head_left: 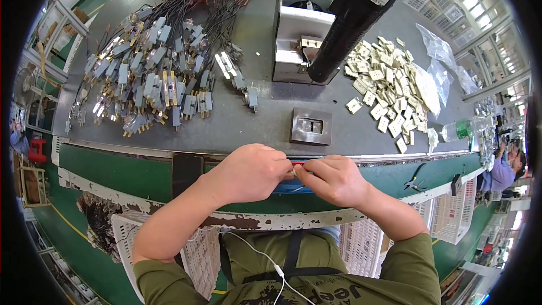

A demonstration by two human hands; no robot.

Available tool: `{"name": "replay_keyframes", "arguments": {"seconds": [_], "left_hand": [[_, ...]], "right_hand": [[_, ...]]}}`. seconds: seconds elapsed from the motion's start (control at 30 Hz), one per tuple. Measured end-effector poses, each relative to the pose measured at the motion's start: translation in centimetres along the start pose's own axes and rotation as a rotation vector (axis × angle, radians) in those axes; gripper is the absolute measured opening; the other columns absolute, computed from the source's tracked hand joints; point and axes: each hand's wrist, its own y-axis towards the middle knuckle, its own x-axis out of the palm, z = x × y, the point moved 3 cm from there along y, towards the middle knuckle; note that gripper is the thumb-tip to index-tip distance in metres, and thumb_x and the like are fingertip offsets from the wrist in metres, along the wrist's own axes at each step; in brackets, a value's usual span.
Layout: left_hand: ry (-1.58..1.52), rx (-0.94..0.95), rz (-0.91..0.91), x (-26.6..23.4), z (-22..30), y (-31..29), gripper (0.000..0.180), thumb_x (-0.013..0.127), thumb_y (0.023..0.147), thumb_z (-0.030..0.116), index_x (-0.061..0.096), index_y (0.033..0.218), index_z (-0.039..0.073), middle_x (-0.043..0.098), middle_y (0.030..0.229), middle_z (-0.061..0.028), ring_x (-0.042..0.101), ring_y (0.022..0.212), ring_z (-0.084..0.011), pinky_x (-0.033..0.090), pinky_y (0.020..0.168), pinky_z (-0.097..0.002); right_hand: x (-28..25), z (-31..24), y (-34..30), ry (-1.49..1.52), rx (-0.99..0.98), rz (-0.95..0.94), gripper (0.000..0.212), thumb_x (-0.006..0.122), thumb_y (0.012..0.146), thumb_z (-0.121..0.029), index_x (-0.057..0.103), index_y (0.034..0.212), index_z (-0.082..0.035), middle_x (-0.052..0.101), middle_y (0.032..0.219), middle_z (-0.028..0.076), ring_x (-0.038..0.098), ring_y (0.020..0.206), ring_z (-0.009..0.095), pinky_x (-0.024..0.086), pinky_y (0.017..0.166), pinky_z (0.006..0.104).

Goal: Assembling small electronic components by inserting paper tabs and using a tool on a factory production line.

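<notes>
A small part (293, 170), mostly hidden, is being pinched between the left hand (251, 172) and right hand (333, 179) at the bench edge (141, 149). Many wired plugs (152, 73) are lying finished-looking at left; beige pieces (389, 87) are waiting at right.

1. On the desk (237, 121), the heap of wired connectors (152, 56) lies at my far left.
2. The small press machine (302, 34) stands behind centre, right of that heap.
3. The metal fixture block (311, 126) sits in front of the machine, near the desk's front edge.
4. The pile of small plastic housings (389, 85) lies right of the machine.
5. My left hand (251, 172) and right hand (333, 179) meet just before the front edge, touching at the fingertips.
</notes>
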Motion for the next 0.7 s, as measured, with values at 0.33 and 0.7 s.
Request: {"name": "replay_keyframes", "arguments": {"seconds": [0.33, 0.7], "left_hand": [[-0.375, -0.175, -0.193, 0.2, -0.9, -0.4, 0.013, 0.055, 0.087, 0.013, 0.063, 0.090, 0.003, 0.064, 0.079, -0.0104, 0.063, 0.073, -0.0274, 0.049, 0.064, -0.0368], [-0.380, -0.387, 0.246, -1.0, 1.9, -1.3, 0.036, 0.071, 0.079, 0.013, 0.056, 0.112, 0.008, 0.060, 0.099, -0.0075, 0.063, 0.080, -0.0171, 0.049, 0.070, -0.0310]], "right_hand": [[0.5, 0.4, -1.3, -0.084, -0.263, 0.131, 0.032, 0.061, 0.065, -0.010, 0.065, 0.095, 0.000, 0.062, 0.086, 0.007, 0.053, 0.054, 0.009, 0.039, 0.045, 0.0217], [0.0, 0.3, -1.0, 0.470, 0.491, 0.233, 0.021, 0.073, 0.069, 0.000, 0.064, 0.088, -0.005, 0.065, 0.079, 0.008, 0.061, 0.062, 0.021, 0.047, 0.052, 0.0284]]}}
